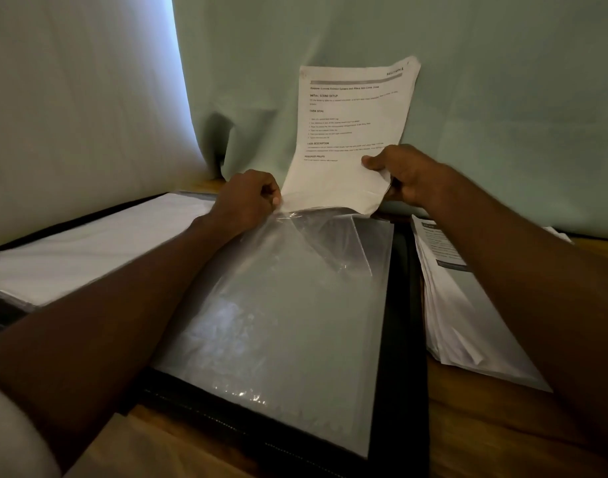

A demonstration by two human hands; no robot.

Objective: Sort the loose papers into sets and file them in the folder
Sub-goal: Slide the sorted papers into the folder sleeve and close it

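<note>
While left hand [249, 198] pinches sleeve [289, 305] mouth open, right hand [404, 177] grips sheet [351, 132] upright directly above; long axis in line with sleeve, bottom edge at opening; folder [404, 305] flat below.

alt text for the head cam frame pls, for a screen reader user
A person's right hand holds a printed sheet upright over a clear plastic sleeve, while the left hand pinches the sleeve's top edge open. The sleeve lies in an open black folder on a wooden table, with a stack of loose papers to its right.
</note>
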